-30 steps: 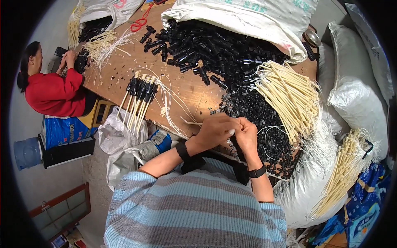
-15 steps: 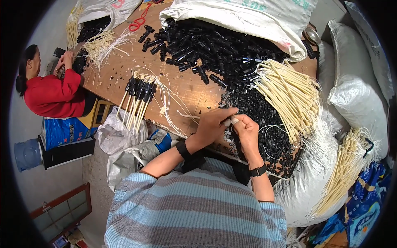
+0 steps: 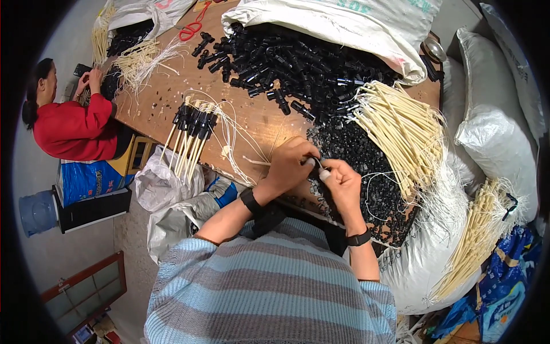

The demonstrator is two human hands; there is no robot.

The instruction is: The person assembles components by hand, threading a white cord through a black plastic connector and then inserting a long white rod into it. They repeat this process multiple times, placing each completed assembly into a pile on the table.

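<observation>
My left hand (image 3: 291, 165) and my right hand (image 3: 344, 184) face each other over the table's front edge, thumbs and fingertips pinched. Between them runs a short length of thin white string (image 3: 319, 163); any small piece at the fingertips is too small to make out. Left of my left hand a pale cream stick (image 3: 256, 162) pokes out; whether that hand grips it is hidden. Under and beyond my right hand spreads a heap of tiny black plastic pieces (image 3: 366, 155). To the left, several black tubular fittings (image 3: 196, 123) lie in a row with cream sticks and white strings attached.
Black tubular fittings (image 3: 281, 63) spill from a white woven sack (image 3: 344, 26). A bundle of cream sticks (image 3: 395, 132) with strings lies right. Red scissors (image 3: 191, 30) rest at the back. A person in red (image 3: 77, 126) works at the left; stuffed sacks (image 3: 495, 109) stand right.
My hands have drawn slightly apart, the left one shifting a little left and up. A bit of string now shows between the fingertips. The cream stick has moved slightly.
</observation>
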